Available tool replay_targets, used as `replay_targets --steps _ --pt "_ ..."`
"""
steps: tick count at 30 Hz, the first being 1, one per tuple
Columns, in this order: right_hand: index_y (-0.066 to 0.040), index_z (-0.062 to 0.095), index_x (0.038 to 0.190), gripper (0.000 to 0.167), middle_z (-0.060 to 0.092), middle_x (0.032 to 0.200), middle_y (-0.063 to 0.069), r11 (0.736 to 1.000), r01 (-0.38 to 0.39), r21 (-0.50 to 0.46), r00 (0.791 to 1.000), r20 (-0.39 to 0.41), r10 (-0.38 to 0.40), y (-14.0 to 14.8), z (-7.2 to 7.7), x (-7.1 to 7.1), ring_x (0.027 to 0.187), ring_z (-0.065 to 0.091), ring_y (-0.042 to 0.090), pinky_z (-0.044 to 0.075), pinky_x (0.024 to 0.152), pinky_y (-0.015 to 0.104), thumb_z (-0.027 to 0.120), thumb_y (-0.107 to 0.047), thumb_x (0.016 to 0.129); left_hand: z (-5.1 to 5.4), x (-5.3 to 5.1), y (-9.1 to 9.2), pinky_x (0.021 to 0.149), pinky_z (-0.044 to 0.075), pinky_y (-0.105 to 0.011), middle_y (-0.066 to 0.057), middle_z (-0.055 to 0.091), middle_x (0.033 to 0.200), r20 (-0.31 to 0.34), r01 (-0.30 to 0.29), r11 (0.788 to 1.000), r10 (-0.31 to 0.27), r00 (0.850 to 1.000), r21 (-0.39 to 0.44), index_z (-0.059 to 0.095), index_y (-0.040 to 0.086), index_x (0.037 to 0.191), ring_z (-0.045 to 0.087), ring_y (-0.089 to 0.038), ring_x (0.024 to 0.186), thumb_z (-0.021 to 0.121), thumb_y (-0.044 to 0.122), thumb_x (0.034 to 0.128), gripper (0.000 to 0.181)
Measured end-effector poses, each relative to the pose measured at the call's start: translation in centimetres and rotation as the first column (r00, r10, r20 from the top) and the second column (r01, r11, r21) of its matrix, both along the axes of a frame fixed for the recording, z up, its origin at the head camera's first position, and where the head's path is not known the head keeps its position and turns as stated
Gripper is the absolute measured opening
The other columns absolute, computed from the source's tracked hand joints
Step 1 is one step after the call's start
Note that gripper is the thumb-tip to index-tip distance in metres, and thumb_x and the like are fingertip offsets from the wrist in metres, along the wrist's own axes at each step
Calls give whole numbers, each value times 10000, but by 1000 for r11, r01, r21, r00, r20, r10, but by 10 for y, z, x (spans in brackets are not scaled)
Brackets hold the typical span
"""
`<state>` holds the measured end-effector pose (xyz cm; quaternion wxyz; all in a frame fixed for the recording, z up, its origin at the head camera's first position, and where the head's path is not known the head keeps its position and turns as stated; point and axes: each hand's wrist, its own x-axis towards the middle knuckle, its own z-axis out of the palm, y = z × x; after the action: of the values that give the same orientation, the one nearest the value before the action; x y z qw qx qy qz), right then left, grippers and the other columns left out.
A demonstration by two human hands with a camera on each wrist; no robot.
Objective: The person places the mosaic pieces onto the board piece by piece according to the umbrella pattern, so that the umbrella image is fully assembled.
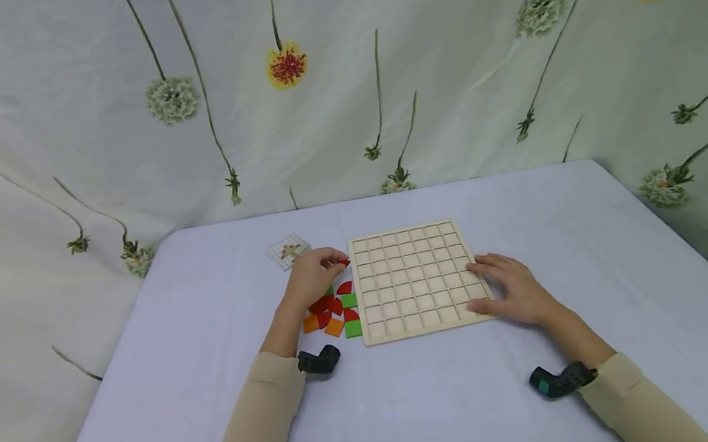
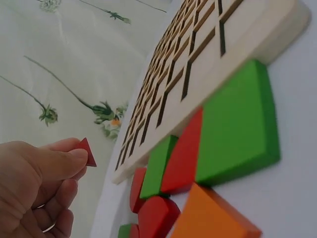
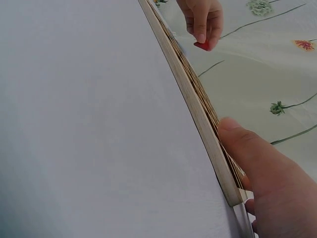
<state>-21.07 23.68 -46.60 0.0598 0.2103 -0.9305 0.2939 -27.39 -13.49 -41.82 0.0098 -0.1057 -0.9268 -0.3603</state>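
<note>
Between thumb and fingertips, my left hand pinches a small red piece whose visible part looks triangular. It is held up beside the left edge of a wooden grid board. Below that hand lie loose pieces: green squares, red rounded pieces and orange pieces; the hand partly covers the pile in the head view. My right hand rests on the board's right side, fingers spread along the edge and thumb near the front right corner. The grid's cells hold nothing.
A small card printed with a grid and a coloured pattern lies behind my left hand. A white cloth covers the table. Behind it hangs a flower-patterned curtain.
</note>
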Motion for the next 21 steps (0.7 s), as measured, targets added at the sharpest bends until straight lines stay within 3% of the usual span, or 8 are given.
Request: replay_targets --steps 6,14,21 --pt "-70 534 1387 728 432 1464 191 1000 -1 -3 1000 14 1 -2 1 1 1386 281 427 166 1082 628 743 -458 807 11 -16 15 717 457 -314 -36 686 986 -41 83 997 -83 996 -7 734 100 1081 563 -221 882 662 147 940 165" --pt "-67 527 1392 734 425 1469 193 1000 11 16 1000 22 -11 -2 1 1 1390 271 431 161 1086 623 731 -472 815 18 -37 41 773 486 -351 -58 689 1037 -9 156 987 -156 988 29 733 80 1065 586 -225 900 641 146 953 159" --pt "-73 527 1394 738 425 1471 186 1000 17 11 1000 22 -17 -1 0 1 1391 272 422 156 1089 620 731 -479 813 26 -52 65 746 481 -338 -54 672 1031 24 196 981 -196 980 -6 712 69 1131 577 -218 898 611 141 971 202"
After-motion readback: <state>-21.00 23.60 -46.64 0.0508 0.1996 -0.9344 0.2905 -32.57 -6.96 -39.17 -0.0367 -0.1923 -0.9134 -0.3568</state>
